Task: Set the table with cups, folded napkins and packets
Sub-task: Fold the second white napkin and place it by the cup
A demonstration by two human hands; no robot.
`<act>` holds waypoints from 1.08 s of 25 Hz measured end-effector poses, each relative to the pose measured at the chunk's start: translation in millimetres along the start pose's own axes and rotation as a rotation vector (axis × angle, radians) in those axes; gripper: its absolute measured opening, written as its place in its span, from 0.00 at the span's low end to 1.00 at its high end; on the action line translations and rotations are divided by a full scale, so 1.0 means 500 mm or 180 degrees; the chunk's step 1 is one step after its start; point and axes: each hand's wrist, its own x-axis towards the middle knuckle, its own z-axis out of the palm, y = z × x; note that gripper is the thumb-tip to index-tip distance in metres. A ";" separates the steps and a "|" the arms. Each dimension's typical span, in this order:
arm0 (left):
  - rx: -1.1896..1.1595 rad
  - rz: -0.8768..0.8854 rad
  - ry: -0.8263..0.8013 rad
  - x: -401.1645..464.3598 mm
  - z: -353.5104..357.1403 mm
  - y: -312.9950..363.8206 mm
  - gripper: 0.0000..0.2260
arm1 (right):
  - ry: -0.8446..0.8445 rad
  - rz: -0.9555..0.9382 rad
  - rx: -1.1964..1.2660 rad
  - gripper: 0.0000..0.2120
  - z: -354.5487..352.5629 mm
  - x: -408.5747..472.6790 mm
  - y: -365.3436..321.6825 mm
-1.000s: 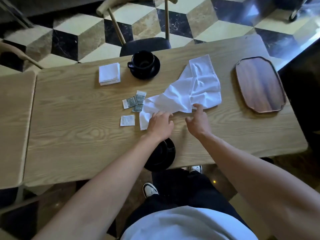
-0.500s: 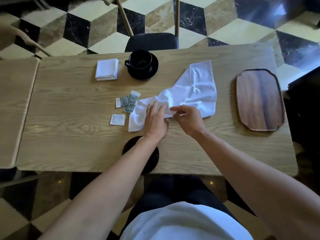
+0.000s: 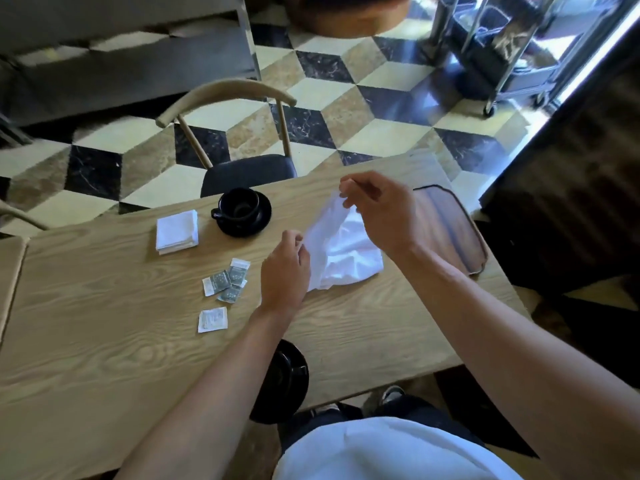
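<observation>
Both hands raised over the wooden surface [image 3: 104, 306], pinching a crumpled white napkin [image 3: 341, 251]: left hand [image 3: 285, 271] gripping its near-left edge, right hand [image 3: 379, 216] lifting the far corner, lower folds trailing on the wood. Left of it, a cluster of packets [image 3: 228, 280]. Farther off, a folded napkin [image 3: 177, 231] beside a black cup on its saucer [image 3: 242, 211]. Wooden tray [image 3: 450, 230] to the right. Second black cup [image 3: 291, 375] at the near edge.

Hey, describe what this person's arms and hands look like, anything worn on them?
Both forearms are bare up to the frame edge: no sleeves in view. The left hand and right hand show no gloves, and no watch or bracelet at the wrists. No rings are visible, though the image is blurry.
</observation>
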 end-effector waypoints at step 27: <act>-0.2508 -0.0920 0.1385 0.387 -0.247 0.281 0.10 | 0.0490 -0.0293 0.0694 0.04 -0.483 0.486 -0.148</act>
